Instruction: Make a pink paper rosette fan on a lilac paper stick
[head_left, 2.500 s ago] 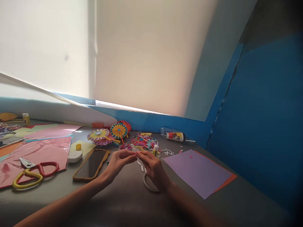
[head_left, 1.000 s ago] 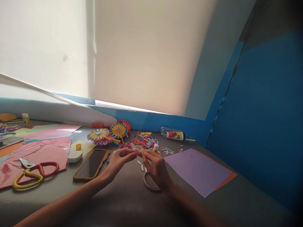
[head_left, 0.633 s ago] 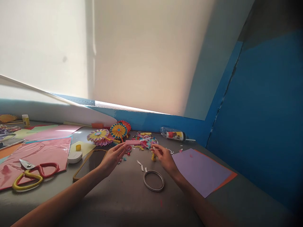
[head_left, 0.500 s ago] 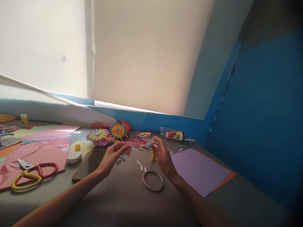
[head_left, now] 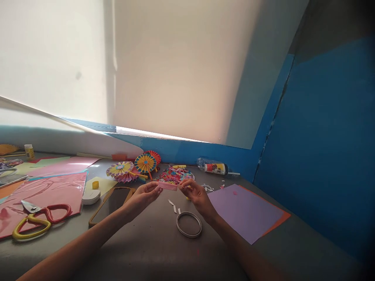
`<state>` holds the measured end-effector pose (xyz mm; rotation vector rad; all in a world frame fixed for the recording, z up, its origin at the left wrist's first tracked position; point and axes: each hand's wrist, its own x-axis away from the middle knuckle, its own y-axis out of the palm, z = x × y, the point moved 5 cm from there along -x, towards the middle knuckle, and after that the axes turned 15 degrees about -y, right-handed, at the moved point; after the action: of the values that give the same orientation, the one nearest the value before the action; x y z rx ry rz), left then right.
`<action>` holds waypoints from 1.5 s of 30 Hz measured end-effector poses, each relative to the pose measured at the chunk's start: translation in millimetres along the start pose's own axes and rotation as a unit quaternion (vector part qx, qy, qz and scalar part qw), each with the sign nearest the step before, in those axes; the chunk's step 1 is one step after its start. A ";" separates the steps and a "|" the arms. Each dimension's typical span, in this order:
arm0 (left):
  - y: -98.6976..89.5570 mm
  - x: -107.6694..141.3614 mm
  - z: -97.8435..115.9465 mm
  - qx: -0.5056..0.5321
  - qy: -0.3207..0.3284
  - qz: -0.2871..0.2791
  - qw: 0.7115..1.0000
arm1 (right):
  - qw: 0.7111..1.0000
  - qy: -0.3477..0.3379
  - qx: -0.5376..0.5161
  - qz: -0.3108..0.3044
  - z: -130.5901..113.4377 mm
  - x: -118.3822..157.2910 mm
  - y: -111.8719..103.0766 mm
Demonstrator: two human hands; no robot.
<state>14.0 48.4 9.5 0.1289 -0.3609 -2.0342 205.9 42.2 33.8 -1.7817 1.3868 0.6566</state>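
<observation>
A small pink paper strip (head_left: 168, 186) is stretched level between my two hands over the dark table (head_left: 146, 249). My left hand (head_left: 145, 196) pinches its left end between thumb and fingers. At the right end, the fingers of my right hand (head_left: 195, 195) are closed on the strip. Below my right hand lies a white ring (head_left: 189, 224), with small white paper scraps (head_left: 175, 208) beside it. Behind the strip is a heap of colourful paper bits (head_left: 178, 175). A yellow object, mostly hidden, shows under my right hand.
Phone (head_left: 113, 205), white case (head_left: 91, 197) and red-and-yellow scissors (head_left: 41, 218) lie to the left. Folded paper fans (head_left: 145, 162) stand behind. A plastic bottle (head_left: 215, 168) lies at the back, and purple paper (head_left: 249, 214) at the right.
My right hand has moved left and slightly down, and its fingers have closed on the strip's right end. The strip has dropped a little, with my left hand still holding it.
</observation>
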 end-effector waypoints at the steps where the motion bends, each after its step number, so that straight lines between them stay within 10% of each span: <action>1: 1.8 -1.0 -1.4 0.013 -0.014 -0.019 1.000 | 1.000 0.008 -0.021 -0.010 -0.7 0.0 1.1; 13: 10.6 10.9 -19.2 0.073 -0.161 -0.198 0.964 | 0.990 0.066 -0.123 -0.032 -12.5 1.1 5.4; 22: 11.0 13.0 -15.6 0.077 -0.156 -0.240 0.955 | 0.993 0.085 -0.028 0.074 2.6 1.0 -12.8; 28: 16.1 7.5 -6.1 0.045 -0.069 -0.184 0.980 | 0.990 0.126 0.041 0.057 23.5 9.1 -19.2; 32: 14.8 6.4 4.2 -0.130 0.062 -0.042 0.989 | 0.987 0.157 0.001 0.036 28.0 10.7 -9.9; 37: 15.6 25.3 22.0 -0.432 0.328 0.121 0.831 | 0.976 0.195 -0.101 0.001 18.2 8.6 2.6; 45: 33.5 49.7 21.6 -0.625 0.506 -0.002 0.595 | 0.946 0.239 -0.217 -0.018 7.5 13.6 9.1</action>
<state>13.6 -5.6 43.5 0.3538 1.7552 -1.4356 201.4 39.6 16.5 -2.4324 1.6033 0.5588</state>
